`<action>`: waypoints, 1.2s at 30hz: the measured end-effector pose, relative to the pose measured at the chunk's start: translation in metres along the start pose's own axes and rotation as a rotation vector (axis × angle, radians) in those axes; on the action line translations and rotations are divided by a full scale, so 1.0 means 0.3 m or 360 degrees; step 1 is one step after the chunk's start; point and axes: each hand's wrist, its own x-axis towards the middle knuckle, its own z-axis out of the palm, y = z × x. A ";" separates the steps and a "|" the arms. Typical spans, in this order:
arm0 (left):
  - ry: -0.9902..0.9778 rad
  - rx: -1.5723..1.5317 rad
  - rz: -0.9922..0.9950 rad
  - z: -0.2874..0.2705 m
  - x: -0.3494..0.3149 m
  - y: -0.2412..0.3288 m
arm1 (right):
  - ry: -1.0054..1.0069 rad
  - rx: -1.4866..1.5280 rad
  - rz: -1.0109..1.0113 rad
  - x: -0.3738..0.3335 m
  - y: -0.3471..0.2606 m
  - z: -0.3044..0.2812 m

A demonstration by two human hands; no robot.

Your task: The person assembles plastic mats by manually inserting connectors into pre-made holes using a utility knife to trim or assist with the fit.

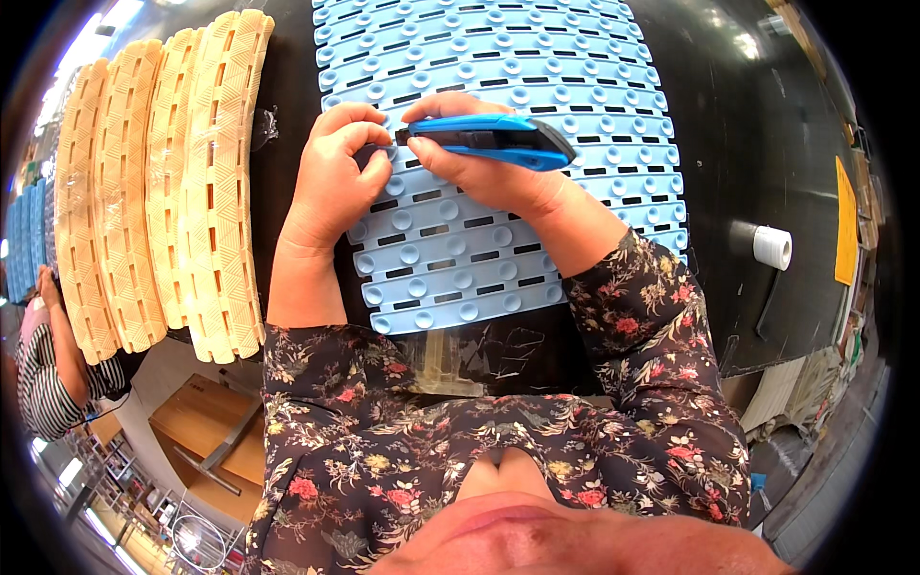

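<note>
A light blue bath mat with rows of slots and round suction cups lies suction-cup side up before me. My right hand grips a blue and black utility knife above the mat, its front end pointing left toward my other hand. My left hand is over the mat's left edge, fingers curled and thumb close to the index finger. A small bluish bit shows between these fingertips; I cannot tell whether it is a loose piece or part of the mat.
Yellow-orange patterned mats stand in a row at the left of the black table. A white tape roll and a yellow strip lie at the right. A person in a striped top is at far left, near a cardboard box.
</note>
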 end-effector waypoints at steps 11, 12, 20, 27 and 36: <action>-0.0003 -0.0001 -0.0011 -0.007 -0.003 0.001 | -0.0056 0.0122 0.0104 0.003 0.000 0.001; -0.0001 0.0000 -0.0010 -0.008 -0.003 0.000 | -0.0043 0.0104 0.0093 0.002 0.002 0.003; 0.0000 0.0007 -0.0008 -0.005 0.000 0.003 | 0.0002 0.0136 0.0105 0.001 0.015 0.011; 0.0055 0.0046 -0.0005 0.009 -0.004 0.026 | 0.0152 0.0337 0.0003 0.007 0.040 0.018; 0.0043 0.0056 0.0005 0.009 -0.004 0.018 | 0.0118 0.0018 0.0059 -0.002 -0.001 0.006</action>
